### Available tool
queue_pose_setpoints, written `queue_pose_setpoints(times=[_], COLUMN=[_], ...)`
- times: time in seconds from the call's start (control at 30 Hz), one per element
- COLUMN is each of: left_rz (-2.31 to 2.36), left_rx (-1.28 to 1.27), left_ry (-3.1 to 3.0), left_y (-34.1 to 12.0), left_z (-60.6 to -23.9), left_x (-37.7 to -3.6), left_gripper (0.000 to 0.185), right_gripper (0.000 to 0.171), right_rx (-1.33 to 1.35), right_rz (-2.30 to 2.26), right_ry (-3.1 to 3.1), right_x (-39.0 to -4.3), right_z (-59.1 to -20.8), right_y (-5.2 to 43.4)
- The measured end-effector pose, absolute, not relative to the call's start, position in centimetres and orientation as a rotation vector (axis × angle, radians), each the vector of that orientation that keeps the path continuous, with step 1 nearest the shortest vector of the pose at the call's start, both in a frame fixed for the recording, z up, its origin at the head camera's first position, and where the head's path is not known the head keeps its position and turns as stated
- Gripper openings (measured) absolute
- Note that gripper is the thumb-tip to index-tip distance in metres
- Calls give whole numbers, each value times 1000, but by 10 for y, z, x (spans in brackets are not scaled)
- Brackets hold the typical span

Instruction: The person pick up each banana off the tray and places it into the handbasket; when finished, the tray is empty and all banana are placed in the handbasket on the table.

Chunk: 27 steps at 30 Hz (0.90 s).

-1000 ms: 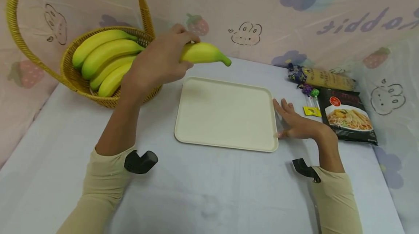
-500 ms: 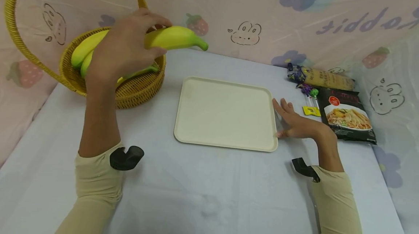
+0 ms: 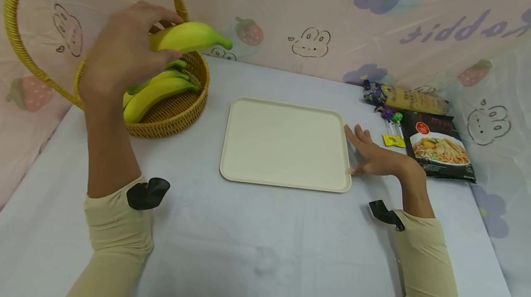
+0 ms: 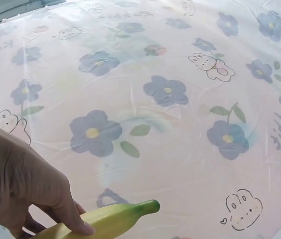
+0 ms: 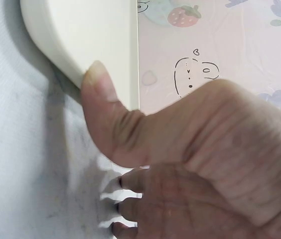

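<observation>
Left hand [image 3: 124, 52] grips one banana [image 3: 188, 37] mid-body above the basket [image 3: 174, 117]: light, smooth, easily bruised. Right hand [image 3: 373, 156] rests flat, fingers straight, against the tray [image 3: 286, 145].

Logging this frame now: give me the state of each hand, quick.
Left hand: grips a banana above the basket.
Right hand: open, flat on the table, thumb against the tray edge.
</observation>
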<state>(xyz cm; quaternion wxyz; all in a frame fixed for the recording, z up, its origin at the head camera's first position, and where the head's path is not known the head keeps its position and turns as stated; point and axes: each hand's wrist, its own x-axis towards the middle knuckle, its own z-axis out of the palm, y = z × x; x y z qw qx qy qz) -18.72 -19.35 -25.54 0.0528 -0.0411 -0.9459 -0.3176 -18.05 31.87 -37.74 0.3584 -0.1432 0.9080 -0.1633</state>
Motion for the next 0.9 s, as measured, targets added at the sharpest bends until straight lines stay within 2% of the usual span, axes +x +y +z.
queue_pose_setpoints(times=[0.53,0.73,0.9], left_rz=[-774,-695,-690], left_rx=[86,60,136], left_ry=[-3083,-3180,-3232], left_y=[-239,-242,-243], left_z=[-284,-300,-307], left_x=[-212,-224,-230], left_gripper=[57,54,58], right_gripper=[124,125,124], right_rx=[-389,-373,-399], right_rz=[-402,-380,-387], right_ry=[2347,2343,2353], right_x=[-183,-180,-181], right_z=[-377,-377,-377], right_y=[317,320,323])
